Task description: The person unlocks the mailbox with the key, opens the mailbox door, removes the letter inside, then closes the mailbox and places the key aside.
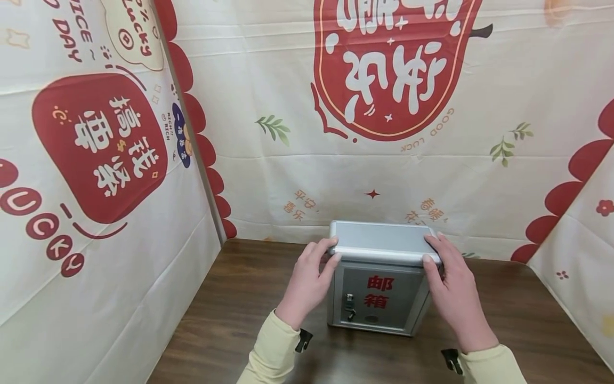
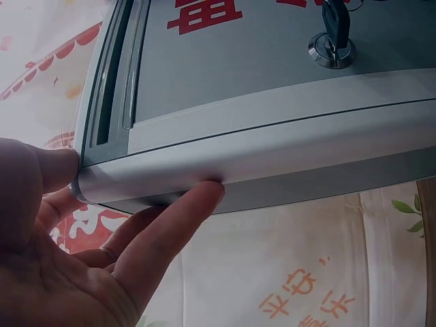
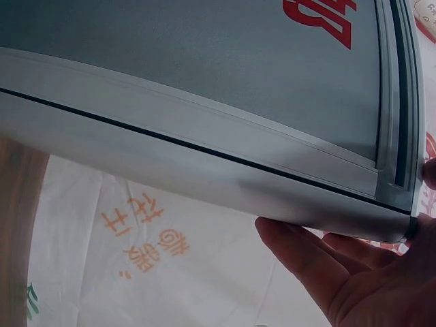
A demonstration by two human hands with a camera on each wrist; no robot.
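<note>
A silver-grey metal mailbox point(image 1: 384, 242) with red characters on its front stands upright on the brown wooden table in the head view. My left hand point(image 1: 307, 280) grips its upper left corner, thumb at the front edge and fingers over the top and side. At the opposite upper corner, my right hand point(image 1: 455, 288) holds on in the same way. In the left wrist view a key point(image 2: 335, 24) sits in the round lock point(image 2: 331, 56), and a fingertip touches the rounded silver edge. The right wrist view has fingers point(image 3: 293, 245) against the mailbox's edge.
Behind the table point(image 1: 249, 298) hangs a white printed cloth point(image 1: 268, 181) with red scalloped trim. Another cloth point(image 1: 139, 266) walls off the left side, and a third point(image 1: 585, 256) the right. Black strap buckles point(image 1: 303, 340) show at both cuffs.
</note>
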